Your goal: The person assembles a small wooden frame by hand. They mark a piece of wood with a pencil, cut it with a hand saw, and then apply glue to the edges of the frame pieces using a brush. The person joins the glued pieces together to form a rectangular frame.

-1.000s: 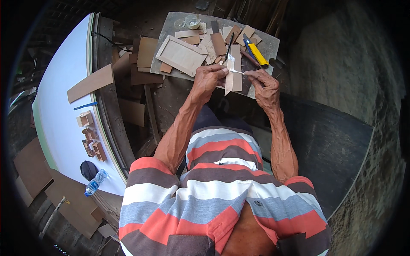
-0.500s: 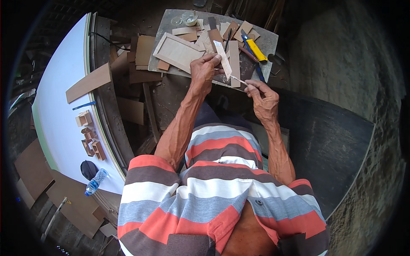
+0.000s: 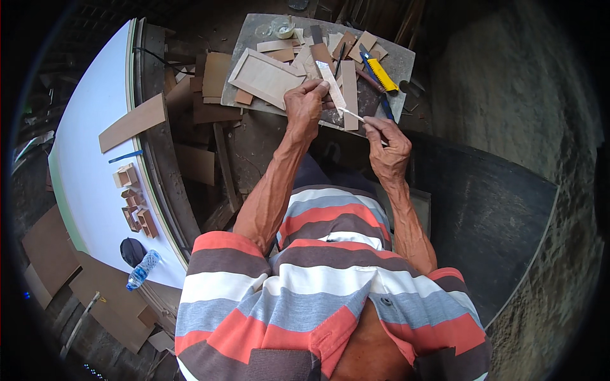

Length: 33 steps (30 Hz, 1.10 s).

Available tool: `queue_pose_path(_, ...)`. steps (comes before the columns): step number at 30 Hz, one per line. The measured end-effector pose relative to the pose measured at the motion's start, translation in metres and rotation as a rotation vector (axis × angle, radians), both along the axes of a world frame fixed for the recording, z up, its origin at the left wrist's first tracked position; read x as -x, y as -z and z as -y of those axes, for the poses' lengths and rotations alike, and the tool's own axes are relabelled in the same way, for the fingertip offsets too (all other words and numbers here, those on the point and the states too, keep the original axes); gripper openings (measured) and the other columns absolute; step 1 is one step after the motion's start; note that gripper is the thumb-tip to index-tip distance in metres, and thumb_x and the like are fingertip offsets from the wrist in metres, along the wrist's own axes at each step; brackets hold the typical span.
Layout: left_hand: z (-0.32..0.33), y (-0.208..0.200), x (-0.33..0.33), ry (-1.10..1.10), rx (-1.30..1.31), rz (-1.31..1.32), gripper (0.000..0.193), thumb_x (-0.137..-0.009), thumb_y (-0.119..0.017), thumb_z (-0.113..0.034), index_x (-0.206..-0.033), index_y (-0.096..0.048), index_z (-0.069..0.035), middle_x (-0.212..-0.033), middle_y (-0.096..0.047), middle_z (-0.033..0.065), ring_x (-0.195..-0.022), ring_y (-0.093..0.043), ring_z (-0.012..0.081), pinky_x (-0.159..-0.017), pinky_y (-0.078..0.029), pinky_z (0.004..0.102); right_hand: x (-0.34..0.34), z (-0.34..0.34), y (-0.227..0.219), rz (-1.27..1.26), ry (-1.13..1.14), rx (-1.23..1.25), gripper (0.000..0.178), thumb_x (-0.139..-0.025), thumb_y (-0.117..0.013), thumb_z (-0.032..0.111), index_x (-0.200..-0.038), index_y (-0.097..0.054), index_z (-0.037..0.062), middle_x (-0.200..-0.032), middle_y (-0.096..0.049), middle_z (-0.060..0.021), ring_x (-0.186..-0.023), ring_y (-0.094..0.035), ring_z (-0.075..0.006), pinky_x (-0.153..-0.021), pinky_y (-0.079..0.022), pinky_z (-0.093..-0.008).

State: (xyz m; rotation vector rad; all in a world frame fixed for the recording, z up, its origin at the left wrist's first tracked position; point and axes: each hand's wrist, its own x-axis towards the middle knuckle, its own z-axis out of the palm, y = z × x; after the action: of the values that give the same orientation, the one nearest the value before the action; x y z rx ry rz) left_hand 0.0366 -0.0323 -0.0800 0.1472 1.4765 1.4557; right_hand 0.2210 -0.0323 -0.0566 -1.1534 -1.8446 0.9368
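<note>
My left hand [image 3: 306, 105] pinches a narrow wooden strip [image 3: 330, 86] between thumb and fingers, above the near edge of the small work table. The strip's upper face looks pale and shiny, as if coated. Between the fingers of my right hand [image 3: 389, 145] is a thin light stick [image 3: 353, 115], whose tip touches the strip's lower end. Beyond the hands, a light wooden panel with a raised border [image 3: 264, 75] lies to the left. A flat wooden slat [image 3: 349, 89] lies just right of the held strip.
On the work table [image 3: 244, 38] are a glass bowl with white stuff [image 3: 283, 28], a yellow-handled cutter [image 3: 383, 75] and several wood offcuts. At left, a white board [image 3: 89, 140] carries small wooden boxes [image 3: 126, 176] and a water bottle [image 3: 143, 270]. A dark panel [image 3: 483, 216] stands at right.
My right hand has moved slightly left and down, and the stick's tip has shifted a little up and left along the strip's end. My left hand still holds the strip nearly in place.
</note>
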Motion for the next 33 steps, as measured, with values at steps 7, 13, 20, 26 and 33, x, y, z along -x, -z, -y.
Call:
queue_pose_path(7,-0.001,0.001,0.0,0.032,0.001,-0.022,0.02,-0.09,-0.064,-0.005,-0.1,-0.069,0.012,-0.084,-0.069,0.014,-0.066,-0.067,0.0179,-0.059,-0.057,0.0266,0.0,-0.01,0.003,0.042,0.056,0.001,0.01,-0.085,-0.065,-0.001,-0.094,-0.069,0.0004,-0.085,-0.069,-0.012,-0.077,-0.068,-0.0271,-0.069,-0.052,-0.0325)
queue_pose_path(13,-0.007,0.006,0.001,-0.001,0.011,0.001,0.02,-0.089,-0.064,-0.005,-0.1,-0.069,0.011,-0.083,-0.068,0.0135,-0.064,-0.066,0.0171,-0.059,-0.057,0.0263,-0.001,-0.006,0.005,-0.021,-0.113,0.232,0.008,-0.085,-0.065,0.0,-0.092,-0.07,-0.0004,-0.084,-0.069,-0.012,-0.076,-0.068,-0.0234,-0.067,-0.051,-0.031)
queue_pose_path(20,-0.007,0.002,0.002,0.053,0.031,-0.004,0.021,-0.09,-0.064,-0.005,-0.103,-0.069,0.01,-0.085,-0.069,0.0132,-0.067,-0.066,0.0172,-0.06,-0.057,0.0269,0.0,-0.019,0.01,0.044,0.02,-0.011,0.009,-0.086,-0.065,-0.001,-0.093,-0.07,-0.0008,-0.086,-0.069,-0.0128,-0.079,-0.069,-0.0258,-0.07,-0.052,-0.0327)
queue_pose_path(26,-0.003,-0.008,-0.004,0.182,0.022,-0.027,0.021,-0.088,-0.064,-0.004,-0.105,-0.071,0.008,-0.085,-0.071,0.0126,-0.065,-0.066,0.0158,-0.059,-0.056,0.026,0.015,-0.057,0.011,0.055,-0.001,-0.24,0.011,-0.086,-0.069,0.001,-0.097,-0.071,0.001,-0.09,-0.07,-0.0106,-0.085,-0.069,-0.0235,-0.078,-0.053,-0.0317)
queue_pose_path(33,0.0,-0.01,-0.012,0.256,0.01,-0.054,0.018,-0.088,-0.065,-0.005,-0.098,-0.072,0.008,-0.08,-0.07,0.0116,-0.065,-0.066,0.0153,-0.058,-0.056,0.0265,0.024,-0.073,0.028,0.112,-0.043,-0.308,0.013,-0.082,-0.067,-0.001,-0.095,-0.071,0.0012,-0.091,-0.071,-0.0124,-0.088,-0.068,-0.0291,-0.079,-0.053,-0.0364)
